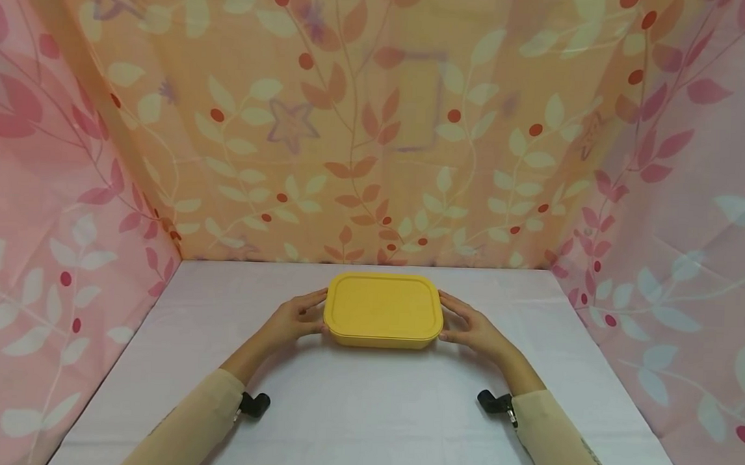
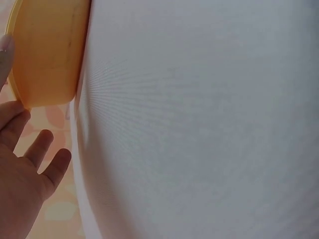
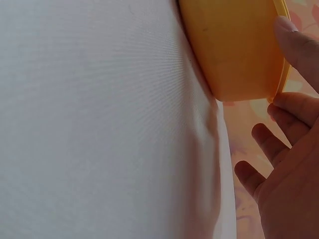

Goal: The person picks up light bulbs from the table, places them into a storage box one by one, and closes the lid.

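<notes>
A yellow rectangular food container [image 1: 384, 308] with rounded corners and a fitted lid sits at the far middle of the white table. At its left end, my left hand [image 1: 291, 318] holds the lid rim, thumb at the near corner and forefinger at the far one. My right hand [image 1: 476, 327] grips the opposite end in the same way. In the left wrist view, the remaining fingers [image 2: 42, 144] spread away from the container's wall [image 2: 50, 55]. The right wrist view likewise has the outer fingers [image 3: 269, 144] off the wall [image 3: 234, 55].
White cloth covers the table [image 1: 378, 410]. An orange leaf-print curtain [image 1: 364, 123] hangs behind its back edge, with pink printed curtains [image 1: 34, 214] along both sides. A small black camera [image 1: 255, 405] is strapped to each wrist, over beige sleeves.
</notes>
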Motion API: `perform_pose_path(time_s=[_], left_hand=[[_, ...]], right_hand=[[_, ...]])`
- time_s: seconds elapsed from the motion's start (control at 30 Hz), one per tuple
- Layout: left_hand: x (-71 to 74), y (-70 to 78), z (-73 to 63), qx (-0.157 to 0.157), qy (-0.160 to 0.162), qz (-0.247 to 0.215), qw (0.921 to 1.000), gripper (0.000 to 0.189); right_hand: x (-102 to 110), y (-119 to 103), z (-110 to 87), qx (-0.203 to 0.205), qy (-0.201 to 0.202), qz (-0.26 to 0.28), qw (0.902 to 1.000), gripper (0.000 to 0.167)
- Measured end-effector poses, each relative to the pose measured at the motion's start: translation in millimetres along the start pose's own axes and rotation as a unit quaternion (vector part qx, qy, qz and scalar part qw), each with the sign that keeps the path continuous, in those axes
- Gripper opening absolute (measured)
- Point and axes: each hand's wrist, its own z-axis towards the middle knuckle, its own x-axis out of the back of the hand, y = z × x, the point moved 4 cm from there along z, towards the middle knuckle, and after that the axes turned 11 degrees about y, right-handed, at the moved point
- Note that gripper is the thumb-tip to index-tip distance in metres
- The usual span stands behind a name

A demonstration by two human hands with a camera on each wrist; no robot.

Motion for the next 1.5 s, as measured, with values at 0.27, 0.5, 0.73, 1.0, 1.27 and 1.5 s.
perform_pose_path(time_s=[0.27, 0.5, 0.73, 1.0, 1.27, 1.5], left_hand=[[-1.4, 3.8, -4.8, 0.013, 0.007, 0.010, 0.9998, 0.085], [-3.1, 10.6, -12.7, 0.013, 0.022, 0.023, 0.9994, 0.076], [-2.3, 15.8, -20.4, 0.019, 0.040, 0.015, 0.9989, 0.069], [-0.3, 21.4, -31.8, 0.022, 0.047, 0.027, 0.9983, 0.056], [3.5, 22.1, -41.3, 0.025, 0.039, 0.077, 0.9960, 0.044], [10.7, 22.5, -51.5, -0.011, 0.036, 0.138, 0.9897, 0.045]], right_hand=[[-1.1, -0.9, -6.4, -0.017, 0.017, -0.030, 0.9993, 0.085], [-1.2, -3.5, -13.1, -0.008, 0.037, -0.046, 0.9982, 0.078], [0.4, -9.4, -21.2, 0.020, 0.046, -0.058, 0.9970, 0.071], [0.9, -16.6, -30.2, 0.041, 0.059, -0.088, 0.9936, 0.059], [-1.0, -19.4, -38.8, 0.019, 0.075, -0.147, 0.9862, 0.044], [-5.0, -27.0, -45.4, 0.126, 0.094, -0.254, 0.9544, 0.038]])
